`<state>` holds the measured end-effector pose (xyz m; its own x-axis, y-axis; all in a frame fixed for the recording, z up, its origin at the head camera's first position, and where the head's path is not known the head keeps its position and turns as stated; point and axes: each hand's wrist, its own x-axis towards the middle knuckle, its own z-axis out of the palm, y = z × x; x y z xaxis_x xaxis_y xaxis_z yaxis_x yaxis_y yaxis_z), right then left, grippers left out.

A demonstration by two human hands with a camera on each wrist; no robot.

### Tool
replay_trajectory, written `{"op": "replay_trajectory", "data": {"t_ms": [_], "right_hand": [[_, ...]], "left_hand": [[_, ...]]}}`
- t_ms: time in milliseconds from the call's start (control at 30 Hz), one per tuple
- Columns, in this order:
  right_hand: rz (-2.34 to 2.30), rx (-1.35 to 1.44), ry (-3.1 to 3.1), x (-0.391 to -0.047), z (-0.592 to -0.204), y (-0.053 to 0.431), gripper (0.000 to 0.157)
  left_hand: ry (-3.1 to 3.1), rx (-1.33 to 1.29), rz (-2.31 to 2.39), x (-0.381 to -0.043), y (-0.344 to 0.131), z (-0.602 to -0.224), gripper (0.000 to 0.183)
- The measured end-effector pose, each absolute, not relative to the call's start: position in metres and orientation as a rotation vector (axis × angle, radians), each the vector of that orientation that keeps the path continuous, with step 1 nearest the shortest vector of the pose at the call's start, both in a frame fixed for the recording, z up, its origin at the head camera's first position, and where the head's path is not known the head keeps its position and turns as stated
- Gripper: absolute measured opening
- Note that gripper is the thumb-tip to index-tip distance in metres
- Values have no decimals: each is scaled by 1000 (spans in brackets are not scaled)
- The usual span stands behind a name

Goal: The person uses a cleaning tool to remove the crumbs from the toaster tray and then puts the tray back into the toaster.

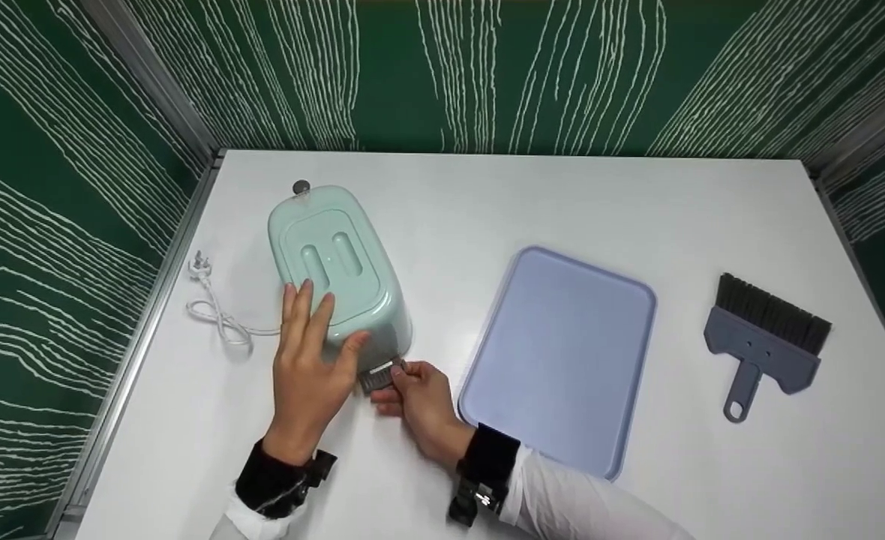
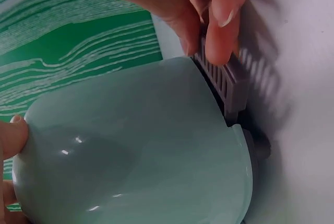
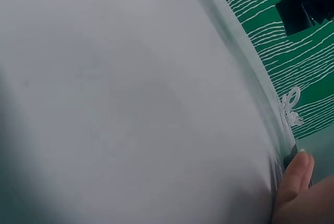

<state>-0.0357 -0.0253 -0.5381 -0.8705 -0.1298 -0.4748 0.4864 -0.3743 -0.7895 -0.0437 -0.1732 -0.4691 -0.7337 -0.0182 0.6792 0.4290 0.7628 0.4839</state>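
A mint-green toaster with a lid over its top stands at the left of the white table. My left hand rests on its near end, fingers extended over the lid and thumb on the near corner. Low at that end, a dark grey slotted crumb tray sticks out. My right hand pinches it between thumb and fingers. The left wrist view shows the crumb tray close up, beside the toaster's glossy wall. In the right wrist view, only part of the right hand shows.
A lavender tray lies right of the toaster, partly under the right forearm. Farther right is a grey hand brush with black bristles. The toaster's white cord and plug lie at the left. Green walls with white lines surround the table.
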Motion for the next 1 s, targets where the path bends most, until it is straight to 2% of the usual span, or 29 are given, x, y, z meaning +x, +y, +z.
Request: {"op": "replay_trajectory", "data": {"t_ms": [200,767,1000], "right_hand": [[-2269,437,1466,-32,-536,-19,19],[-2215,447,1458,-22,-534,-7,12],[-2192,411,1468,-17,-532,-2,13]], "left_hand": [[-2266,-303,-827,-44,-174,-468,67],[-2268,-306,-828,-45,-173,-470,73],[-2268,-306,-849,-44,-173,-469,66]]}}
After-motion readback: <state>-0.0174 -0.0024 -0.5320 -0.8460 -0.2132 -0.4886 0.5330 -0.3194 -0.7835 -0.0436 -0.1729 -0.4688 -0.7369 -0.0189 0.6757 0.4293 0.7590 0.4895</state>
